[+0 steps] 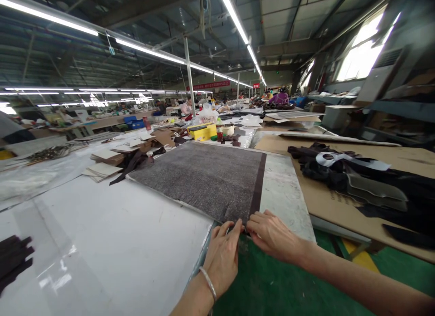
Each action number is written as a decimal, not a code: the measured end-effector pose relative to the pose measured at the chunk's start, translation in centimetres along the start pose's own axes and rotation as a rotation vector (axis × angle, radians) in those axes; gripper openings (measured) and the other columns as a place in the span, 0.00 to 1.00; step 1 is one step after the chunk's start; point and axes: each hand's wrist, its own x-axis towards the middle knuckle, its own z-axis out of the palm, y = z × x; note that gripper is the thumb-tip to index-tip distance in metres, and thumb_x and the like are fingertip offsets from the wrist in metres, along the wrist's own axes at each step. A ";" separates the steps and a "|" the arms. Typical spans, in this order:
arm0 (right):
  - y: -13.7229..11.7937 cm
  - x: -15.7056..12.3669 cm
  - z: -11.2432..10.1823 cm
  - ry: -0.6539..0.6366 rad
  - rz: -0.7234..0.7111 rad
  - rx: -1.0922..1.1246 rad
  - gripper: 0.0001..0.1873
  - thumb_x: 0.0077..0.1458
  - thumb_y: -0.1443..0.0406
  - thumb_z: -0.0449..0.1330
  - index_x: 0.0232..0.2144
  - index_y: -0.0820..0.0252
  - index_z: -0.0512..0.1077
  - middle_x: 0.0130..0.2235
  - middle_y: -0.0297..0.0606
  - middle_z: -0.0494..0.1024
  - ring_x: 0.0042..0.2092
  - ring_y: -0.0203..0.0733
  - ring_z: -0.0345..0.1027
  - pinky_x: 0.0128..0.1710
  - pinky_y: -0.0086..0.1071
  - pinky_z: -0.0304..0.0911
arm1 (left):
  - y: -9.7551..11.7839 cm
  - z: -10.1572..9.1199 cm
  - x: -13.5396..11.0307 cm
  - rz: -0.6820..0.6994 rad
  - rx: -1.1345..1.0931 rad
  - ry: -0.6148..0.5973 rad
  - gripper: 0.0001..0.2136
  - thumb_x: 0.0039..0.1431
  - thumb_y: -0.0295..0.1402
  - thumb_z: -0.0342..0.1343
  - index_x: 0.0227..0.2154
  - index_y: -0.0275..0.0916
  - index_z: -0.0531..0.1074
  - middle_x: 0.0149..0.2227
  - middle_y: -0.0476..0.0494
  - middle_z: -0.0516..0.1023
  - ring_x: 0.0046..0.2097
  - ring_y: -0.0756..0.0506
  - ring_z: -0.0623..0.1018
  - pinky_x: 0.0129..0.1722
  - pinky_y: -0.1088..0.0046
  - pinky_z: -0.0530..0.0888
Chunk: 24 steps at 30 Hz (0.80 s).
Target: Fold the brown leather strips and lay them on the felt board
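Observation:
A large grey-brown sheet of rough material lies flat on a pale stone-like slab, with a dark brown strip along its right side. My left hand, a bangle on its wrist, rests its fingertips on the sheet's near edge, fingers held together and mostly straight. My right hand lies right beside it at the same near edge, by the dark strip, fingers curled down onto the material. Whether either hand pinches the edge is hidden.
A glossy white tabletop spreads to the left, with dark scraps at its near left. Stacked boards and dark cloth lie beyond. Brown cardboard on the right carries black material pieces. Green floor shows below. People work far back.

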 end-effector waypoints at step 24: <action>6.1 0.0 1.6 0.311 0.430 0.659 0.09 0.49 0.62 0.52 0.23 0.60 0.67 0.22 0.32 0.68 0.27 0.37 0.60 0.27 0.30 0.54 | 1.2 0.8 -1.1 0.004 0.111 0.016 0.21 0.64 0.27 0.46 0.59 0.48 0.60 0.61 0.51 0.64 0.62 0.38 0.57 0.58 0.50 0.59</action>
